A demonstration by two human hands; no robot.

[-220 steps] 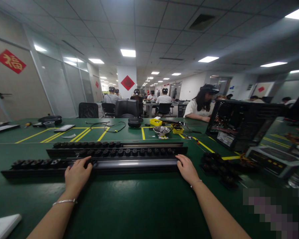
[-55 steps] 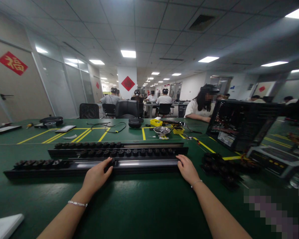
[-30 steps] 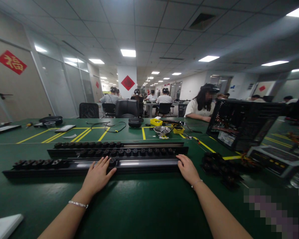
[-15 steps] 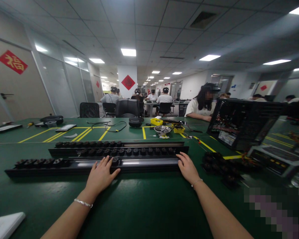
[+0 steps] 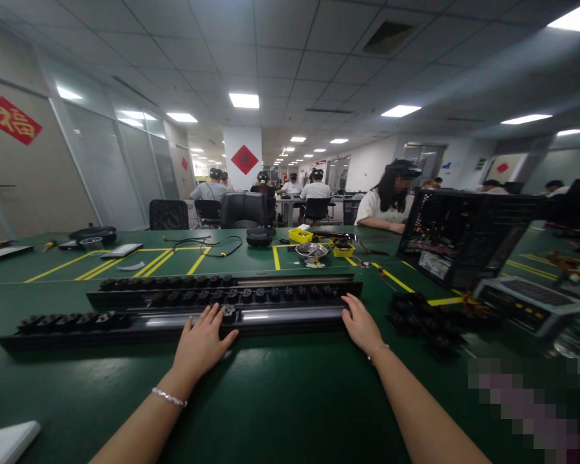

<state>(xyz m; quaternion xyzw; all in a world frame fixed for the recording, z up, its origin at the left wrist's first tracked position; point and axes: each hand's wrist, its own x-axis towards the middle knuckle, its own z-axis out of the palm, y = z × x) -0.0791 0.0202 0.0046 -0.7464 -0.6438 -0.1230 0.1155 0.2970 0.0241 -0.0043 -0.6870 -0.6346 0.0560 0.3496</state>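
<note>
Three long black rails lie side by side across the green table. The near rail (image 5: 280,317) carries several black sliders at its left end (image 5: 67,320) and has a bare shiny middle. My left hand (image 5: 202,341) rests on this rail near its middle, fingers spread, fingertips against one black slider (image 5: 229,314). My right hand (image 5: 361,324) lies over the rail's right end and holds it. The middle rail (image 5: 125,298) is filled with sliders along its length. On the far rail (image 5: 299,280) sliders fill only the left half.
A heap of loose black sliders (image 5: 418,316) lies right of the rails. Beyond it stand an open computer case (image 5: 464,235) and a power supply (image 5: 526,298). Yellow boxes (image 5: 301,235) and a metal bowl (image 5: 312,250) sit farther back. A co-worker (image 5: 389,200) sits beyond them. A white object (image 5: 4,441) lies near left.
My left hand has slid rightward along the near rail with one black slider at its fingertips, and its fingers have spread. My right hand has stayed at the rail's right end.
</note>
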